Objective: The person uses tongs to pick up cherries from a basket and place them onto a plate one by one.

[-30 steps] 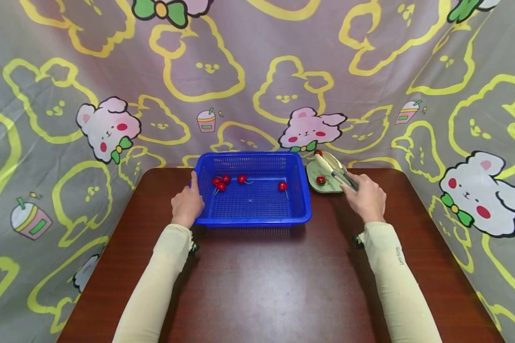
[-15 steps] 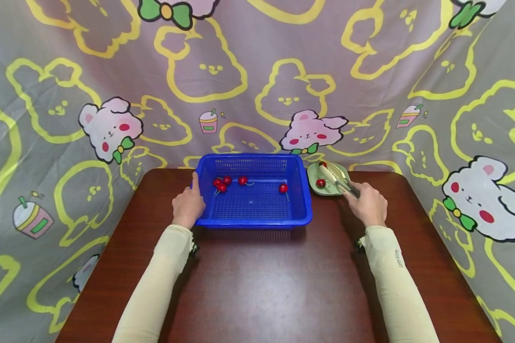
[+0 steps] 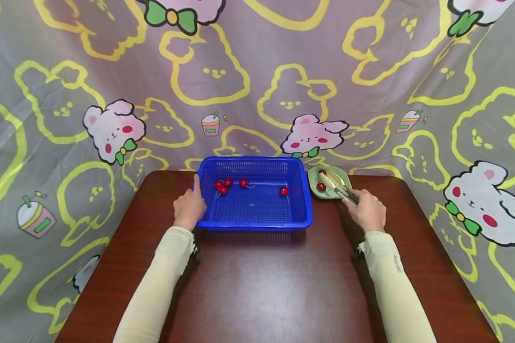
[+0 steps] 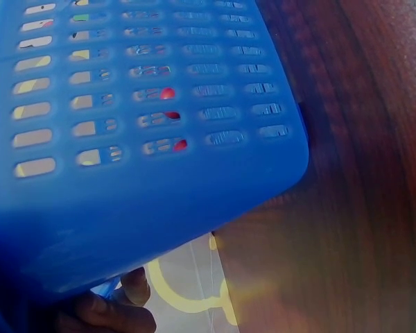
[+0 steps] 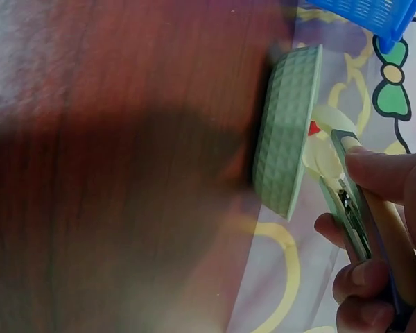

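Right hand (image 3: 366,209) holds tongs (image 3: 345,194), tips apart, in dish (image 5: 284,128) just right of basket (image 3: 252,224). Two in dish: far cherry (image 3: 323,172), by the left tip, gripped or not can't tell; near cherry (image 3: 321,186). Left hand (image 3: 190,207) grips basket's left side, index finger straight. Basket cherries (image 3: 243,183): four toward far left, one right. Step looks like pinching up a cherry: straddle far one fully, squeeze lightly since it's likely slick, lift clear of dish rim, steady basket. Tongs point far-left, tips lower; long axis diagonal, near-right to far-left.
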The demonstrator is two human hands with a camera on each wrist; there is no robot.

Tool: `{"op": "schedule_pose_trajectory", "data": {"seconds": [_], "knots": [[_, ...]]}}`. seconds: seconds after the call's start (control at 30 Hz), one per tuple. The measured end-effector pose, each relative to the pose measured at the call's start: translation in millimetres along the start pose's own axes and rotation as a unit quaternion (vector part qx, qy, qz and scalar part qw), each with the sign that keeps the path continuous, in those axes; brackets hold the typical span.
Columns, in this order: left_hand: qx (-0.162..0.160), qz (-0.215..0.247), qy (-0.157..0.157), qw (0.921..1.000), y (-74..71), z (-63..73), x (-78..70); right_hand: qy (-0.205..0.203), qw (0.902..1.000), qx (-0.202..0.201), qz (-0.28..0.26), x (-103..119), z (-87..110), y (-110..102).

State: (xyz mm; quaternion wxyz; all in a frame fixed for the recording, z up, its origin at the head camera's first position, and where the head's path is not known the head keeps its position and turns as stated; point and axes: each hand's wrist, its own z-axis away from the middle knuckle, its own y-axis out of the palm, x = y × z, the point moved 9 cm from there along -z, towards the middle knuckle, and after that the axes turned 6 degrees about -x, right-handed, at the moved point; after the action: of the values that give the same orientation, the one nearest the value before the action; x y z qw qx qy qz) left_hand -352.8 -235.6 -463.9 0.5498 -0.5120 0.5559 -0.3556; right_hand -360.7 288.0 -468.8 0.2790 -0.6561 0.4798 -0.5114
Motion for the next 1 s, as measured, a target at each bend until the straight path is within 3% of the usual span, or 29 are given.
{"op": "schedule_pose_trajectory", "data": {"seconds": [0.37,0.6,0.77,1.0], "knots": [[0.007,-0.006,0.002,1.0000,0.7,0.6,-0.1,0.007,0.9999,0.005,0.005,-8,6.7,7],[0.001,-0.006,0.005,1.0000,-0.4,2.2,-0.9,0.007,0.9998,-0.016,-0.011,-2,5.5,-2],[-0.002,-0.006,0.005,1.0000,-1.2,1.5,-0.7,-0.001,0.9985,-0.044,-0.033,14,5.5,-16],[-0.002,-0.009,0.004,1.0000,1.1,1.2,-0.9,-0.041,0.9961,-0.061,-0.049,54,7.8,-27]]}}
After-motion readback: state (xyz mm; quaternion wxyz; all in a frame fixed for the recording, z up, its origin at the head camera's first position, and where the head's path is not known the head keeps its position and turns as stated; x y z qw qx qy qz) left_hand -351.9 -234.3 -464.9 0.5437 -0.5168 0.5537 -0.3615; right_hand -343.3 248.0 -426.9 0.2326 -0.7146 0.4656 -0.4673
